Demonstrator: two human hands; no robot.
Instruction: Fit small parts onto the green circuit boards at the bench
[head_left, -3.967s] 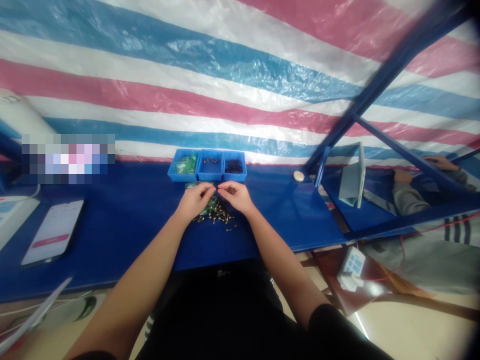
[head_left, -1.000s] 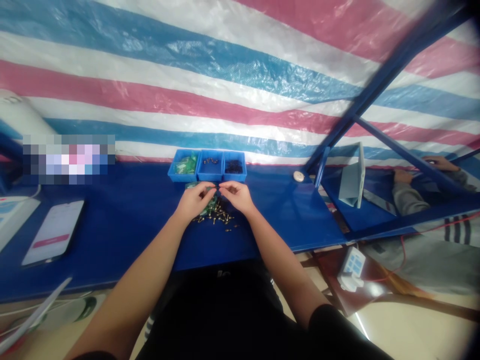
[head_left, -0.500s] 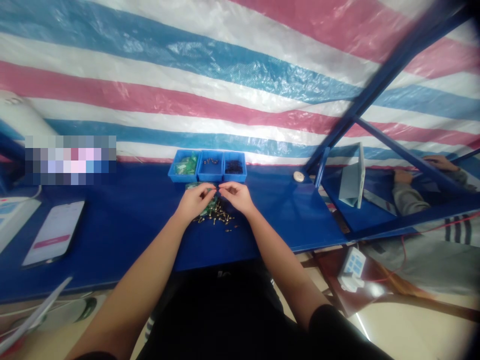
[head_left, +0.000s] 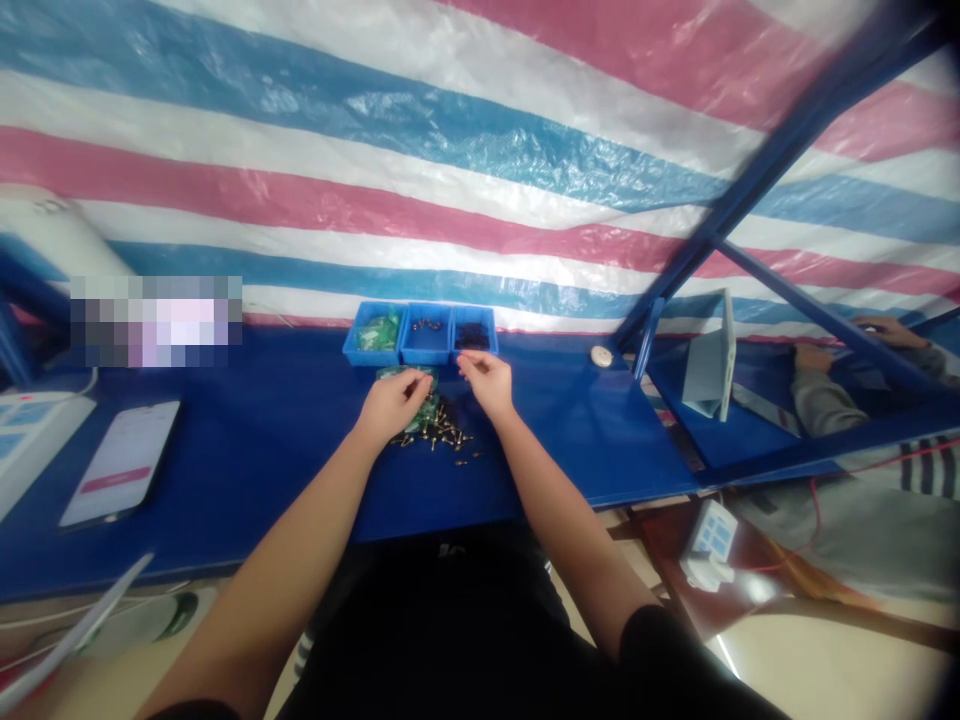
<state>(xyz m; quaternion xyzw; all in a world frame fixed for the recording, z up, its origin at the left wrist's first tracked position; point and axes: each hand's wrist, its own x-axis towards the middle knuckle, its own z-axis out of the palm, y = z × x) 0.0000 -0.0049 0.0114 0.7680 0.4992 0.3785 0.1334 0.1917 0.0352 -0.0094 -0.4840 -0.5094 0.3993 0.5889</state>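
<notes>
My left hand (head_left: 395, 405) is in a pinch over a loose pile of small brass-coloured pieces (head_left: 442, 428); what sits between its fingertips is too small to make out. Apart from it, my right hand (head_left: 491, 384) has its fingertips pinched at the front edge of the right blue bin (head_left: 491, 345), which holds small dark parts (head_left: 472, 334). Any piece in that pinch cannot be made out either. Beside the left hand, partly covered by it, lies a green-tinted plastic bag (head_left: 390, 373).
The middle blue bin (head_left: 427, 357) holds a few small pieces; the left one has a green plastic bag (head_left: 377, 332). A phone (head_left: 120, 465) lies at left, a round white object (head_left: 601, 356) at right. Beyond the blue frame (head_left: 720, 235), another person's sleeve (head_left: 825, 405) shows.
My right hand has moved away from the left, rightward and slightly up to the right bin's front edge. The left hand stays pinched over the pile. The view has shifted slightly.
</notes>
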